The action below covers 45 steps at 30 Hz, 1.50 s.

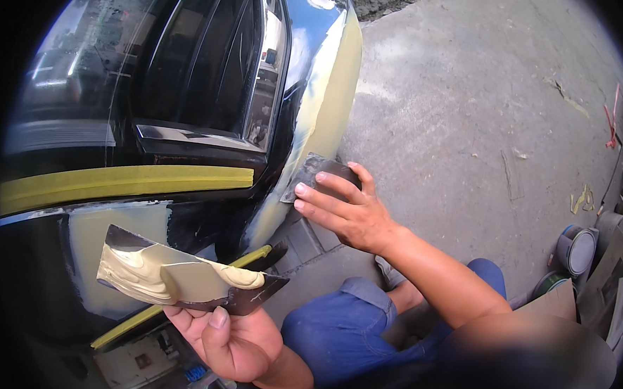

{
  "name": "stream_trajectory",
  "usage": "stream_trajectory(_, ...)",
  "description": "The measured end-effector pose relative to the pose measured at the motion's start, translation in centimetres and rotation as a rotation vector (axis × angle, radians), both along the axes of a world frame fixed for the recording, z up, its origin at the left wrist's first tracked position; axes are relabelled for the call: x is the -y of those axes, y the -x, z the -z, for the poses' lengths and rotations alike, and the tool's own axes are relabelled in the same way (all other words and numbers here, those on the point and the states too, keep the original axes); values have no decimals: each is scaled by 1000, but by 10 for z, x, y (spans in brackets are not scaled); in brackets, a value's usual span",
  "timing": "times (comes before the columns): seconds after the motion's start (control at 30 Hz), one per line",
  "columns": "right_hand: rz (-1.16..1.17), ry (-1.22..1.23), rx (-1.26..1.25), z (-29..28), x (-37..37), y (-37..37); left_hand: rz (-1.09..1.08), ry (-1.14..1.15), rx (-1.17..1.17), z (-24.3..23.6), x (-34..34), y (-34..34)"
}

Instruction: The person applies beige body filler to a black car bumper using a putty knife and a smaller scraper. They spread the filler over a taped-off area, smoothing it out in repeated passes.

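Right hand (349,210) presses scraper (319,175) on car corner (331,90); left hand (230,342) pinches loaded filler board (180,276). Risk: tilting it lets filler slide off.

dark spreader (319,175) flat against car's filler patch, putty-loaded board (187,276) tilted

The car body (192,54) was glossy black, mirror-smooth, and threw back reflections. Along its corner, a band of filler (332,76) looked matt, pale beige and chalky. Yellow masking tape (129,181) had a dull papery finish. The mixing board (249,300) in the left hand (236,345) was dark, thin and stiff, carrying wet, creamy putty (145,270) with a soft sheen. The spreader (316,172) under the right hand (346,210) looked dark, flat and smeared. The concrete ground (471,97) was grey, rough and scuffed. The trousers (339,330) were blue denim cloth.
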State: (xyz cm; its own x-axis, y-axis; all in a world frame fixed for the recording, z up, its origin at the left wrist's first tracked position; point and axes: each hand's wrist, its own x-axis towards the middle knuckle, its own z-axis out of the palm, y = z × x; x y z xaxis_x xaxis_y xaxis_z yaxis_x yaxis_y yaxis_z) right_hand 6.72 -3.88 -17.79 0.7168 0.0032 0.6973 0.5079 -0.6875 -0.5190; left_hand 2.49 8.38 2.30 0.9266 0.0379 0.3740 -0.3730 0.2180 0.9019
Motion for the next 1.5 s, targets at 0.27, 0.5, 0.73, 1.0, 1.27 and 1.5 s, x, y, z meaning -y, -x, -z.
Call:
stream_trajectory(0.27, -5, -52, -15, -15, 1, 7, -42, -7, 6, 0, 1, 1)
stream_trajectory(0.5, -10, -14, -49, 2, 3, 10, -30, -5, 15, 1, 2, -1)
stream_trajectory(0.73, -51, -16, -15, -37, 12, 8, -60, -16, 6, -1, 4, 0)
stream_trajectory(1.0, -49, 12, -111, -13, 12, 21, -62, -2, -4, -1, 5, 1)
stream_trajectory(1.27, 30, 54, -27, -36, 56, -10, -46, 20, -9, 1, 7, -2)
stream_trajectory(1.5, -86, 177, -137, -56, 96, -26, -39, 38, -32, 1, 10, -5)
